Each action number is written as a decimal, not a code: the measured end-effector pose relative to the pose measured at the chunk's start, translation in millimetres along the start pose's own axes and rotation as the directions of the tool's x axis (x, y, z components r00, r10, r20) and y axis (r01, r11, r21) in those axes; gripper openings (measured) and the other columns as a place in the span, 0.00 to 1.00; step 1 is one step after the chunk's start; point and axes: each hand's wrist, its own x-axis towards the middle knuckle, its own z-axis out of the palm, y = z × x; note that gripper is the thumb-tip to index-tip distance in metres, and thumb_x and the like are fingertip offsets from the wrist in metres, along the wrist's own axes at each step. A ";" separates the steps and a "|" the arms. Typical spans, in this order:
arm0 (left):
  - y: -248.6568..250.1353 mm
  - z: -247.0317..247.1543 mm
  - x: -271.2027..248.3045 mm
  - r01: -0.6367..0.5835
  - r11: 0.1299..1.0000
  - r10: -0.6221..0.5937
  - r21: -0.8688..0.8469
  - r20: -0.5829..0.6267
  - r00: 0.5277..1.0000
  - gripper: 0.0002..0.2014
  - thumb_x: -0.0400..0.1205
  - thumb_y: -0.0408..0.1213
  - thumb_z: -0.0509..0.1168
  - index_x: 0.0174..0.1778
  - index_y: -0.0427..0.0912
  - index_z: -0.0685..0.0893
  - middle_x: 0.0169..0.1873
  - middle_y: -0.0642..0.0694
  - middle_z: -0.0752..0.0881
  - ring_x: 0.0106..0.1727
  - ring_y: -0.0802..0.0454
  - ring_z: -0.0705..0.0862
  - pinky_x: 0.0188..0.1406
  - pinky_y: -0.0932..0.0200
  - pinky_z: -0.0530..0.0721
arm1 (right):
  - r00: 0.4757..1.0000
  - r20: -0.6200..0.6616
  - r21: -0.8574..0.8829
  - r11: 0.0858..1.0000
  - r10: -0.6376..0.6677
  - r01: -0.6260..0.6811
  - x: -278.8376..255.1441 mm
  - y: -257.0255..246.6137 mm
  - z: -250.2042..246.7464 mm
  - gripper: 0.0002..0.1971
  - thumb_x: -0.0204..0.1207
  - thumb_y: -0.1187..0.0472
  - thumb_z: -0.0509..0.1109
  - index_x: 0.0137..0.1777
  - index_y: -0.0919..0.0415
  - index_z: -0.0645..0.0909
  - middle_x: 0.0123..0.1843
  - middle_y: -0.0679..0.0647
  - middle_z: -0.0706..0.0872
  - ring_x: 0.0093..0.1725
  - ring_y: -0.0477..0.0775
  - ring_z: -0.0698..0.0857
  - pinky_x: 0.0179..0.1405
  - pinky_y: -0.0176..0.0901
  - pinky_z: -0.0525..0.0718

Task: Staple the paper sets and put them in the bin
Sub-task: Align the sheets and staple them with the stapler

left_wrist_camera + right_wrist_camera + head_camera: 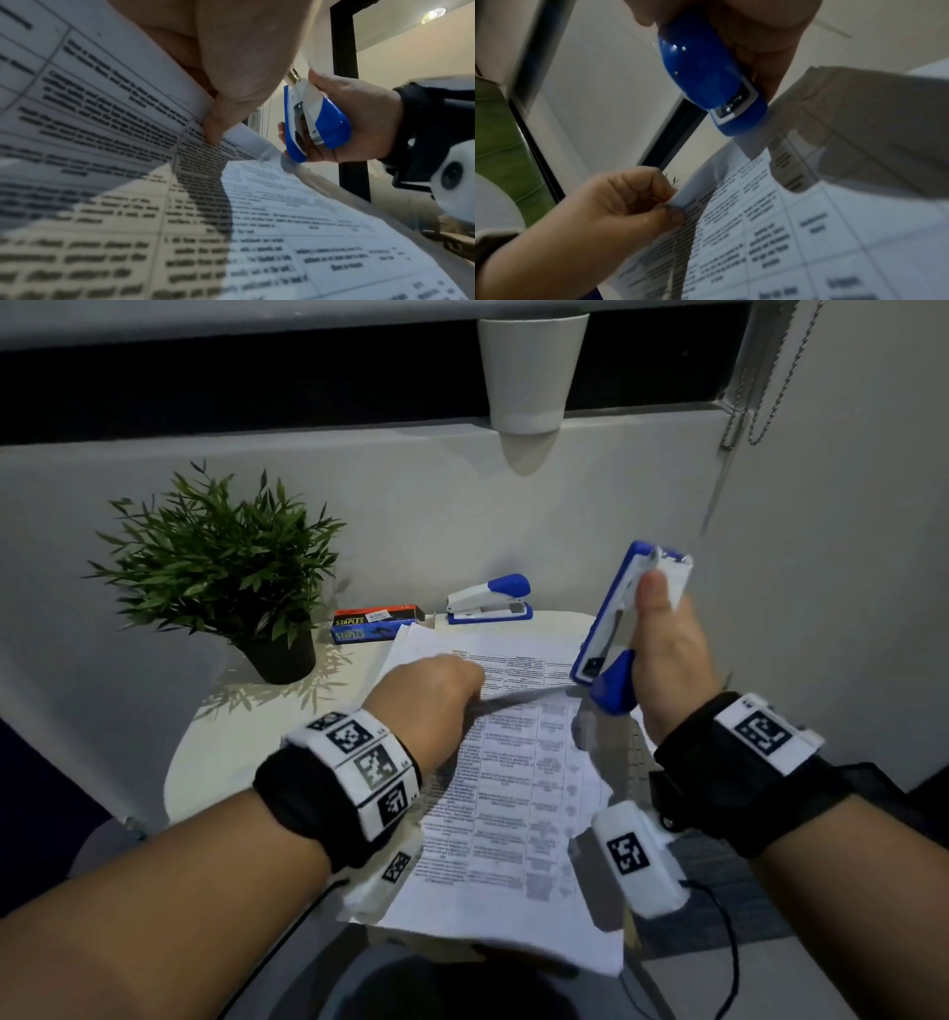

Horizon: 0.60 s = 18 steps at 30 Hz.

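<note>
A person's two bare hands work over a small round white table. The left hand pinches the far edge of a paper set, thin white sheets printed with a ruled table of small black text, thumb and curled fingers closed on the sheets. The sheets are lifted and bow loosely toward the person. Just right of that hand, the right hand wraps around a glossy blue and white plastic stapler, thumb pressed along its white top, the tool held upright with its blue end pointing down at the paper's far right corner, near it. Beyond the left hand lie more white sheets, a second blue and white stapler, a staples box and a leafy green plant in a dark pot. A white tapered cup hangs on the pale wall beyond both hands.
</note>
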 end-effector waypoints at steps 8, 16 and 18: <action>-8.1 -1.0 6.0 0.091 0.995 -0.092 -0.031 -0.025 0.995 0.09 0.81 0.30 0.56 0.52 0.44 0.79 0.48 0.44 0.84 0.47 0.44 0.79 0.37 0.57 0.68 | 0.973 0.219 -0.095 0.994 0.077 -0.058 -17.3 12.8 0.6 0.30 0.54 0.37 0.71 0.54 0.52 0.82 0.49 0.53 0.90 0.50 0.58 0.88 0.55 0.63 0.85; -22.7 -2.8 26.0 0.152 0.975 -0.143 -0.159 0.066 0.987 0.05 0.80 0.32 0.62 0.45 0.47 0.81 0.46 0.49 0.82 0.47 0.51 0.78 0.41 0.60 0.71 | 0.844 0.436 -0.104 0.949 0.314 -0.299 -24.5 18.8 4.0 0.03 0.79 0.64 0.67 0.49 0.55 0.80 0.40 0.54 0.87 0.34 0.49 0.85 0.29 0.35 0.81; -24.5 0.4 25.9 0.135 0.977 -0.119 -0.167 0.100 0.988 0.05 0.80 0.33 0.62 0.42 0.48 0.80 0.43 0.50 0.82 0.45 0.51 0.79 0.39 0.60 0.71 | 0.817 0.440 -0.071 0.921 0.373 -0.382 -24.2 19.4 5.2 0.04 0.80 0.65 0.65 0.51 0.59 0.80 0.41 0.58 0.88 0.31 0.51 0.87 0.30 0.37 0.85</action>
